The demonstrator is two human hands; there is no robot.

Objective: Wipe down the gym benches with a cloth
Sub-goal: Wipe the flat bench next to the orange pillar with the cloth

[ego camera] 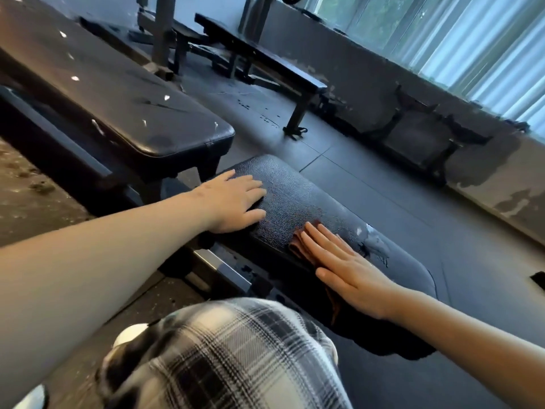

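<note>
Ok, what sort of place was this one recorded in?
Most likely a gym's free-weights area: a padded black bench nearest the camera, a worn bench beside it, a flat bench on a metal frame further back, and rubber floor tiles.

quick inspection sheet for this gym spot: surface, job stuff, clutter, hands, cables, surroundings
surface: black bench pad, textured, with a worn patch showing white scuffs beside the right hand
job's things: brown cloth lies on the pad, mostly under the right hand
clutter: grit on the floor at far left
grippers: left hand flat on the pad's far end; right hand flat, pressing the cloth
cables: nothing seen
surroundings: second bench at left with white tears, third bench further back, blinds over the window, patchy wall
</note>
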